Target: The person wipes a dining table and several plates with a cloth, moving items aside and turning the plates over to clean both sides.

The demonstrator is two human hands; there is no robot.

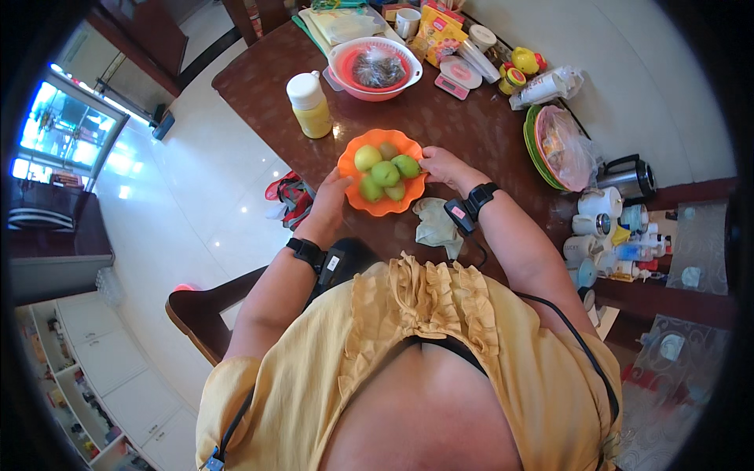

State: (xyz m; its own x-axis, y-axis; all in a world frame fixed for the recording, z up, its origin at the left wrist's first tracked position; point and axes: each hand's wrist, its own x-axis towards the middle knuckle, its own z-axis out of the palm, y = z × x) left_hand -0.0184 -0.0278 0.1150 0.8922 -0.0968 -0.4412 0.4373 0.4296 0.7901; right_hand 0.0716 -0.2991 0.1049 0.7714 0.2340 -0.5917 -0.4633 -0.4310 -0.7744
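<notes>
An orange bowl with a scalloped rim rests on the dark wooden table before me. Several round green and yellow-green fruits are heaped in its middle. My left hand grips the rim at the left side, thumb over the edge. On the opposite side, my right hand holds the rim, with its fingers partly hidden beneath. A crumpled pale cloth lies on the table just below my right hand.
Beyond the bowl stand a yellow bottle with a white cap and a white colander in a red basin. A pink kitchen scale and stacked green and pink plates line the wall side. A wooden chair is at my left.
</notes>
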